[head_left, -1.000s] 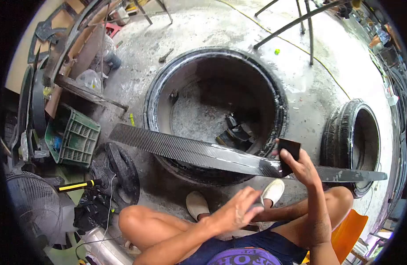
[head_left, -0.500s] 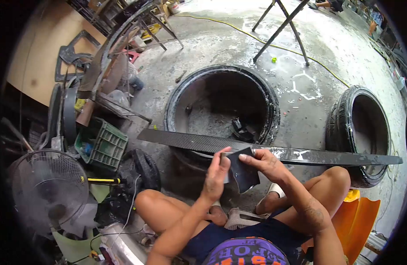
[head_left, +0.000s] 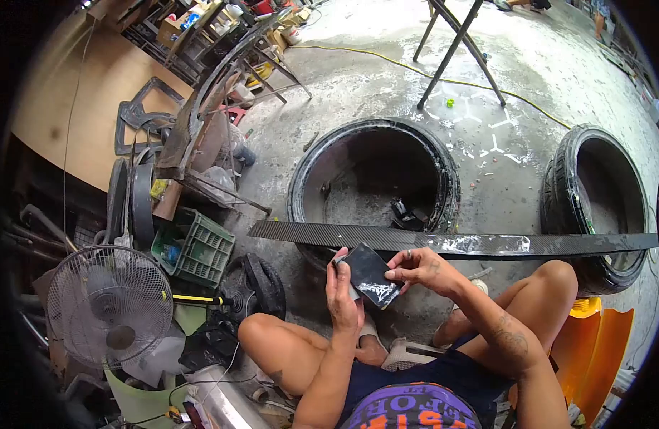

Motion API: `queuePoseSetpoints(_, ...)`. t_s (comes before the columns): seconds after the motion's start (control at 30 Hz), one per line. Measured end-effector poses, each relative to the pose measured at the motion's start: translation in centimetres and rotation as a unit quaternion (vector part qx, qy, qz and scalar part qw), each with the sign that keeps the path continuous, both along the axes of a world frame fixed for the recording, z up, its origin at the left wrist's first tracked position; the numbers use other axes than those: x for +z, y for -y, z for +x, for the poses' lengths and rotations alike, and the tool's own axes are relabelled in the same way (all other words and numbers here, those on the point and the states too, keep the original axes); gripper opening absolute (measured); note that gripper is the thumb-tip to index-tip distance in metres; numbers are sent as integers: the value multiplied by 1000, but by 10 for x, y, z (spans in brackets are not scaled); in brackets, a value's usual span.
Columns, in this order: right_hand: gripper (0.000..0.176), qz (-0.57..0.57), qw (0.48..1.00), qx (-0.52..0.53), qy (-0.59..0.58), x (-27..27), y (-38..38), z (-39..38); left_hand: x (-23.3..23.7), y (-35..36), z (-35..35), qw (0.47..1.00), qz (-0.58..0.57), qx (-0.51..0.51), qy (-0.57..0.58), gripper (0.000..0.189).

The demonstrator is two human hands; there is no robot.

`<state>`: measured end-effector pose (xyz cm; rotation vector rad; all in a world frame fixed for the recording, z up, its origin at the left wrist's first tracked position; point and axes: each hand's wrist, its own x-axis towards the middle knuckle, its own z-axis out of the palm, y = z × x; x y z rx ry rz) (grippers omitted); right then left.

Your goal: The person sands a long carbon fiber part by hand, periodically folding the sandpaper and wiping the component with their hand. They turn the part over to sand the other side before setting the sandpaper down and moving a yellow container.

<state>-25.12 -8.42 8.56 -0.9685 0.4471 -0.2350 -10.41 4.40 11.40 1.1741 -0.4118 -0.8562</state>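
Note:
Between my two hands, just in front of the long carbon-fibre strip, is a dark sheet of sandpaper [head_left: 367,269]. Its black face carries a whitish wet patch near the lower edge, and a lighter grey layer shows at its left side. My left hand [head_left: 342,300] grips the left edge with fingers and thumb. On the opposite edge, my right hand [head_left: 420,269] pinches the sheet between thumb and fingers; a ring is on one finger. The carbon-fibre strip [head_left: 372,237] lies across two tyres, with white smears on its right half.
One tyre [head_left: 295,187] lies ahead, and another tyre [head_left: 558,187] is at the right. To the left are a fan [head_left: 109,304], a green crate [head_left: 204,252] and a metal-framed stand. An orange panel [head_left: 594,350] is by my right knee. A yellow cable crosses the floor.
The sandpaper has turned and lies flatter, showing its black face with the whitish patch. My right hand has shifted down along its edge. The whole view has shifted slightly.

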Motion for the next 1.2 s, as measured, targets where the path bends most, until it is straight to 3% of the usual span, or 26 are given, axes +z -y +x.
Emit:
queuePoseSetpoints(0.07,24,-1,1000,-20,-1,2,2,-1,-8,-3,7,999,-17,43,-26,46)
queuePoseSetpoints(0.27,25,-34,999,-37,-18,14,9,-6,-34,-34,20,999,30,16,-42,54)
queuePoseSetpoints(0.37,24,-86,992,-80,-37,16,8,-4,-19,-35,6,998,51,30,-25,53)
queuePoseSetpoints(0.4,24,-86,992,-81,-39,16,7,-3,-19,-36,4,993,63,29,93,53)
queuePoseSetpoints(0.43,21,-146,982,-101,-59,13,5,-1,-19,-37,2,974,74,29,210,53)
queuePoseSetpoints(0.5,19,-203,969,-116,-78,7,-1,3,-16,-33,-7,978,84,1,189,56)
queuePoseSetpoints(0.57,16,-380,919,-106,13,1,-9,8,-41,-23,-7,990,66,28,121,54)
queuePoseSetpoints(0.6,16,-540,837,-81,35,1,-11,10,-46,-15,-10,997,49,52,21,44)
queuePoseSetpoints(0.63,20,-573,819,-7,35,0,-14,10,-47,-12,-9,997,46,52,21,44)
queuePoseSetpoints(0.7,23,-595,800,-9,80,-2,-21,12,-47,-6,-10,994,61,65,-61,32)
queuePoseSetpoints(0.77,26,-584,807,-18,87,-2,-18,11,-39,-9,-8,982,72,110,-135,22)
queuePoseSetpoints(0.83,28,-547,826,-132,39,-2,-12,11,-39,-10,-2,979,19,126,-158,29)
queuePoseSetpoints(0.87,36,-432,892,-126,-38,-6,-12,11,-39,-12,0,979,19,129,-157,29)
queuePoseSetpoints(0.9,48,-216,970,-100,-55,-3,-12,10,-35,-13,0,983,4,110,-148,33)
queuePoseSetpoints(0.97,50,-61,997,-28,-49,-5,-7,7,-27,-14,-2,986,-10,91,-140,36)
queuePoseSetpoints(1.07,42,30,999,-27,18,-8,-7,6,-11,-9,-6,991,-57,40,-113,47)
queuePoseSetpoints(1.2,27,19,998,-60,14,8,0,5,-11,-12,-2,992,-71,-20,-107,66)
